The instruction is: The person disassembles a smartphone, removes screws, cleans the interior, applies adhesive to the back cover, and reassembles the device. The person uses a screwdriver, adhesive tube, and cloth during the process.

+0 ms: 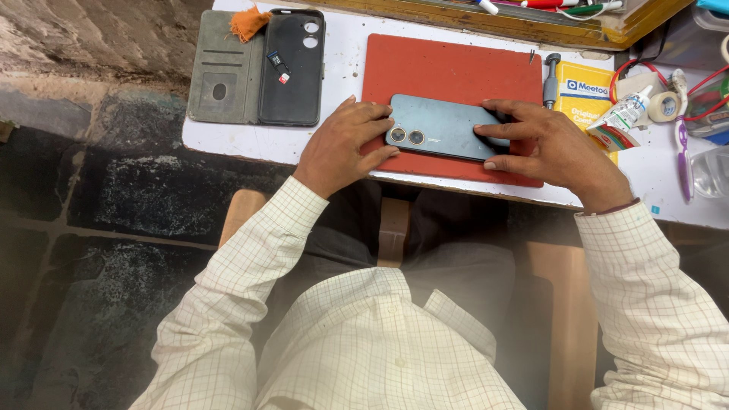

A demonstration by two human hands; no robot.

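Checked sleeves nearest. Left hand (342, 144) and right hand (543, 144), fingers spread flat, press a blue phone (444, 127) face-down on red mat (456, 83). Far left: open wallet case (258, 68) (small card (279, 67) lying inside).

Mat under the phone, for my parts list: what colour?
Red mat, clearest in the head view.

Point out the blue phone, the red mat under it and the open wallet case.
blue phone (448, 125): head view, bare middle of its back.
red mat (448, 64): head view, bare area above the phone.
open wallet case (292, 72): head view, black inner shell on its right half.
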